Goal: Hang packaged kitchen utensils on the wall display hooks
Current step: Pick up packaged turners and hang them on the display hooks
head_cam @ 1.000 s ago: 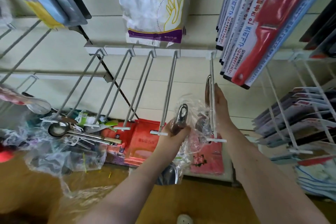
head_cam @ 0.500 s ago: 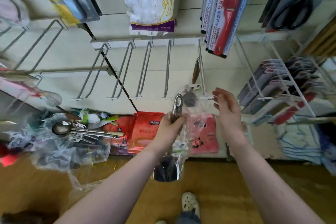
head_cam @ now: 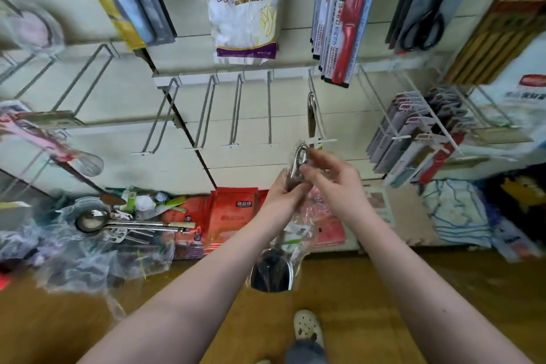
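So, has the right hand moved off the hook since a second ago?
Yes. The right hand has come down off the hook, below its front tip, and now pinches the packaged ladle that the left hand grips.

Ladle point(head_cam: 273, 270): mid-handle hidden behind left hand point(head_cam: 280, 198) and crinkled clear bag point(head_cam: 300, 230).
Right hand point(head_cam: 334, 183): pinch at handle loop, on film or on metal not tellable.
Hung utensil point(head_cam: 310, 115): lower end lost behind bag top.
Glove pack point(head_cam: 246, 9): top cut by upper edge.
Far left of frame: wares smeared by blur.
Red packs point(head_cam: 233, 216): print too small to read.
Shoe point(head_cam: 307, 326): heel covered by trouser cuff point(head_cam: 305, 353).
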`<state>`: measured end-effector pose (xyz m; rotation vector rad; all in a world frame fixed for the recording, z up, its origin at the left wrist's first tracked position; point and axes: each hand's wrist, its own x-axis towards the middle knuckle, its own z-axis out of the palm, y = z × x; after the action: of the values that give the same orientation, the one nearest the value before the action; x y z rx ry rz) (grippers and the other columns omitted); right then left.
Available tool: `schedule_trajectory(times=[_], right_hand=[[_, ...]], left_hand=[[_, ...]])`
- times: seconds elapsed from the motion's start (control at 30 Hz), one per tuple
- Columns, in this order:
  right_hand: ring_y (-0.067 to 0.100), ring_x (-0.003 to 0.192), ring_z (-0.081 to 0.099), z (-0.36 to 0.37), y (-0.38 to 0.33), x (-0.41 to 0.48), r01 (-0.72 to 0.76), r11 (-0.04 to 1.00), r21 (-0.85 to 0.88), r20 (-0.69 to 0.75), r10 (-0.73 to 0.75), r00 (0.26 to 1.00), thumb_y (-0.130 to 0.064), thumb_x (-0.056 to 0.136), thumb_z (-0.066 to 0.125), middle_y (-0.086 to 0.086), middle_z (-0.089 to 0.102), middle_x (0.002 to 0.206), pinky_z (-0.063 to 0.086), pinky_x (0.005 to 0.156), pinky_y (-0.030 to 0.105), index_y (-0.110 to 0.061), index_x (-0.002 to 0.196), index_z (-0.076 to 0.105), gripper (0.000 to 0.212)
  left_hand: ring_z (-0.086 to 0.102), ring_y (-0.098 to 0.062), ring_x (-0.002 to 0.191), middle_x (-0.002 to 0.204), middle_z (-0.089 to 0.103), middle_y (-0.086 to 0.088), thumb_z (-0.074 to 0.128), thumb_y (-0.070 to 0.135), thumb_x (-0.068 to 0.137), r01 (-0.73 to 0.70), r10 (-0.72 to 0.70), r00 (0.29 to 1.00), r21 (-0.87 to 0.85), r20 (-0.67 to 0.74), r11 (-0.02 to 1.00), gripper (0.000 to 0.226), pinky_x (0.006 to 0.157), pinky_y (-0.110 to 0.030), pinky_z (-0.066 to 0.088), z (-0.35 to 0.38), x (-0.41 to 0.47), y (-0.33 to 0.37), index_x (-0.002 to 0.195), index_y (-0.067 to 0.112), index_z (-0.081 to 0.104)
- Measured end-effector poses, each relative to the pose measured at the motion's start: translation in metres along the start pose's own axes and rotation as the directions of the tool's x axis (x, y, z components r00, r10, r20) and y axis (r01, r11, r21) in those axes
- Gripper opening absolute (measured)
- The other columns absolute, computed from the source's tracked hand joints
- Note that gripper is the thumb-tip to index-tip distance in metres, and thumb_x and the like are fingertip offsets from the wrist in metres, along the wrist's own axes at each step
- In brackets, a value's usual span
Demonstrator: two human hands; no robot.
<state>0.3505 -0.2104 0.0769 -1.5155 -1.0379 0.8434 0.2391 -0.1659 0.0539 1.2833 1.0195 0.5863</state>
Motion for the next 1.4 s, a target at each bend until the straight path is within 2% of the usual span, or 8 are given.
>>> schedule_trajectory(times=[0.1, 0.27, 0.4, 0.57, 0.73, 0.93, 1.2, 1.4], right_hand=[[0.008, 0.101, 0.062, 0.003, 0.005, -0.004, -0.066, 0.997, -0.032, -0.012, 0.065, 0.998, -0.029, 0.079, 0.073, -0.006, 0.066, 0.110, 0.052, 0.092, 0.040, -0.031, 0.114, 0.063, 0.036], [0.016, 0.091, 0.067, 0.011, 0.014, -0.004, -0.140, 0.990, 0.034, -0.036, 0.141, 0.989, -0.030, 0.082, 0.071, 0.000, 0.071, 0.094, 0.055, 0.085, 0.043, -0.019, 0.098, 0.068, 0.020], [0.019, 0.086, 0.068, 0.014, 0.016, 0.004, -0.195, 0.975, 0.110, -0.007, 0.197, 0.980, -0.027, 0.085, 0.068, 0.003, 0.072, 0.087, 0.056, 0.084, 0.037, -0.018, 0.087, 0.068, 0.009], [0.018, 0.101, 0.063, 0.019, 0.025, 0.021, -0.289, 0.957, 0.039, 0.029, 0.288, 0.957, -0.034, 0.088, 0.063, 0.000, 0.068, 0.107, 0.051, 0.091, 0.033, -0.012, 0.111, 0.065, 0.032], [0.015, 0.086, 0.066, 0.014, 0.038, 0.031, -0.249, 0.968, -0.005, 0.035, 0.249, 0.968, -0.026, 0.092, 0.059, 0.001, 0.070, 0.092, 0.052, 0.079, 0.030, -0.011, 0.103, 0.067, 0.019], [0.015, 0.094, 0.066, 0.011, 0.057, 0.051, -0.328, 0.942, -0.068, 0.049, 0.332, 0.942, -0.022, 0.093, 0.058, -0.001, 0.070, 0.099, 0.052, 0.089, 0.030, -0.014, 0.108, 0.065, 0.018], [0.013, 0.095, 0.064, 0.003, 0.077, 0.069, -0.323, 0.941, -0.103, 0.041, 0.329, 0.944, -0.020, 0.093, 0.058, -0.002, 0.068, 0.100, 0.050, 0.090, 0.030, -0.011, 0.112, 0.065, 0.022], [0.014, 0.090, 0.067, -0.004, 0.079, 0.080, -0.300, 0.948, -0.109, 0.019, 0.304, 0.953, -0.018, 0.091, 0.061, 0.004, 0.071, 0.096, 0.053, 0.085, 0.029, -0.010, 0.105, 0.067, 0.017]], left_hand=[[0.066, -0.005, 0.063, 0.096, 0.064, -0.018, 0.056, 0.021, 0.095, -0.013, 0.013, 0.999, 0.001, 0.034, 1.000, 0.038, 0.064, -0.040, 0.047, 0.002, -0.004, 0.003, 0.130, 0.010, 0.046], [0.050, -0.013, 0.096, 0.115, 0.054, -0.021, 0.051, 0.007, 0.095, 0.026, -0.024, 0.997, -0.029, 0.077, 0.999, 0.041, 0.077, -0.037, 0.043, 0.003, -0.001, 0.003, 0.133, 0.003, 0.037], [0.062, -0.017, 0.077, 0.091, 0.054, -0.012, 0.046, -0.004, 0.089, 0.032, -0.029, 0.996, -0.030, 0.086, 0.999, 0.036, 0.045, -0.018, 0.044, 0.002, 0.010, 0.001, 0.122, 0.001, 0.033], [0.061, -0.016, 0.097, 0.116, 0.060, -0.008, 0.043, 0.057, 0.087, 0.184, -0.185, 0.982, -0.235, 0.017, 0.954, 0.066, 0.068, -0.023, 0.050, 0.008, 0.023, -0.010, 0.131, 0.008, 0.045], [0.057, -0.014, 0.112, 0.125, 0.062, -0.009, 0.039, 0.067, 0.087, 0.216, -0.225, 0.974, -0.196, -0.024, 0.957, 0.067, 0.093, -0.036, 0.049, 0.010, 0.042, -0.021, 0.131, 0.018, 0.052], [0.057, -0.010, 0.064, 0.085, 0.065, -0.003, 0.028, 0.040, 0.101, 0.274, -0.281, 0.960, -0.217, -0.001, 0.937, 0.044, 0.049, -0.018, 0.042, 0.017, 0.063, -0.027, 0.107, 0.013, 0.062], [0.054, -0.009, 0.044, 0.059, 0.059, -0.002, 0.023, 0.029, 0.101, 0.338, -0.351, 0.936, -0.227, -0.022, 0.914, 0.045, 0.043, -0.019, 0.040, 0.028, 0.089, -0.028, 0.082, 0.013, 0.060], [0.051, -0.018, 0.062, 0.073, 0.056, -0.009, 0.023, 0.029, 0.100, 0.344, -0.361, 0.932, -0.266, -0.018, 0.901, 0.043, 0.056, -0.027, 0.039, 0.035, 0.095, -0.019, 0.084, 0.012, 0.060]])
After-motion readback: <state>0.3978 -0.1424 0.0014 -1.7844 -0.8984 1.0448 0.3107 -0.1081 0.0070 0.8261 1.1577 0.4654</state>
